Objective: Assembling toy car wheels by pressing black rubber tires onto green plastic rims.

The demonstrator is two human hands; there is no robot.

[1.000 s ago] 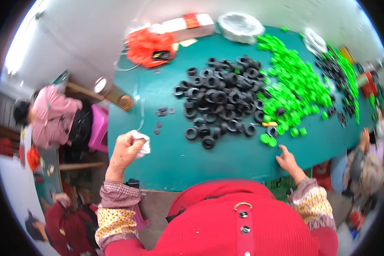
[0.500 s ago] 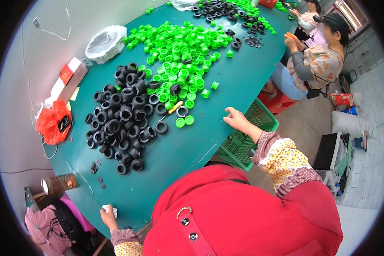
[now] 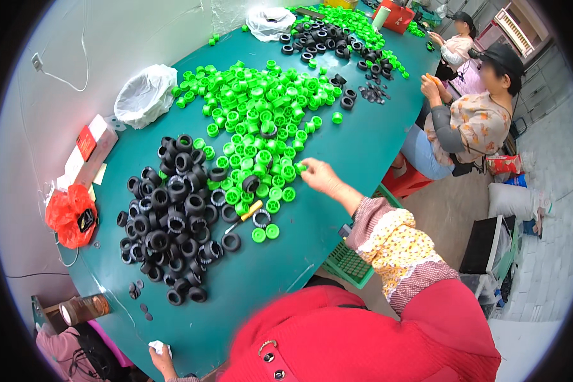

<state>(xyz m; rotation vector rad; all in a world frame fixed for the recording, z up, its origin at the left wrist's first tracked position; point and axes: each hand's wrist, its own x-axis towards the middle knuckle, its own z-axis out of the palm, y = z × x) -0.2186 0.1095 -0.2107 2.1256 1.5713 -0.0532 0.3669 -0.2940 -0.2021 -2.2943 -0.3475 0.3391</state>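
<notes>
My right hand [image 3: 325, 178] reaches over the table, thumb and fingers closed around a small green wheel hub [image 3: 300, 167] at the edge of a large heap of green wheel hubs [image 3: 261, 95]. My left hand [image 3: 163, 363] is low at the table's near left edge, its fingers closed on a crumpled white tissue [image 3: 160, 348]. Left of the hubs lies a pile of black toy tires [image 3: 172, 219]. Between the two heaps lie a yellow-handled tool [image 3: 251, 211] with a thin metal shaft, a loose tire [image 3: 231, 241] and two hubs [image 3: 265, 233].
A white-lined basket [image 3: 145, 95], a white box [image 3: 89, 153] and a red plastic bag [image 3: 72, 216] line the wall side. A brown jar [image 3: 84, 309] stands at the left edge. A green crate [image 3: 350, 264] sits below the table; co-workers [image 3: 468, 108] sit at right.
My right hand has moved from beyond the table's near edge to the green hubs and closed on one. The view has shifted upward along the table. My left hand keeps the tissue.
</notes>
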